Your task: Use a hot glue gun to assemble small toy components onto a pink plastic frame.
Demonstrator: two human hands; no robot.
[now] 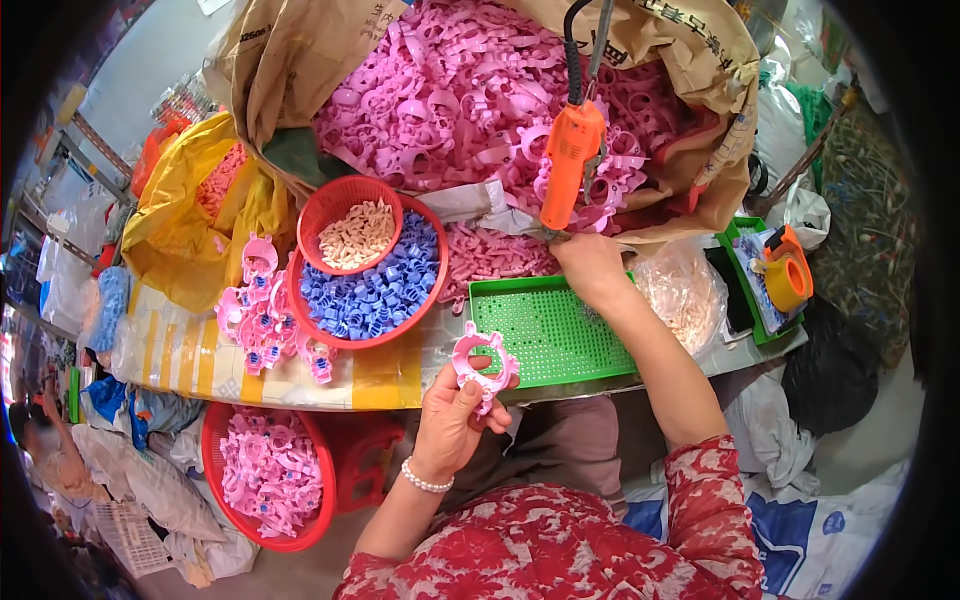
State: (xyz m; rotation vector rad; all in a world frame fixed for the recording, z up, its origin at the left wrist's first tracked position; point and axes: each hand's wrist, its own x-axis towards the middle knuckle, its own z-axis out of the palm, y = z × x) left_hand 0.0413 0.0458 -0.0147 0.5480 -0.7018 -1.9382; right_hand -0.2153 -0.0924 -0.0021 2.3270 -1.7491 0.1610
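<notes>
My left hand (452,412), a beaded bracelet at its wrist, pinches a pink plastic ring-shaped part (500,378) with small knobs on its rim, above the table's front edge. My right hand (588,262) is stretched forward over the far side of a green perforated tray (545,340). Its fingertips are at the lower tip of a hanging orange electric screwdriver (574,155); whether they grip it is hidden. Left of the tray, a red basket (440,275) holds small blue parts (360,295), with a smaller red bowl (312,225) of cream pegs (357,236) resting on it.
A large paper sack (715,60) of pink parts stands behind the tray. Pink pieces with blue inserts (262,320) are piled left of the basket. Below the table is a red tub (215,450) of pink parts. A clear bag (685,295) and an orange tape dispenser (790,265) lie right.
</notes>
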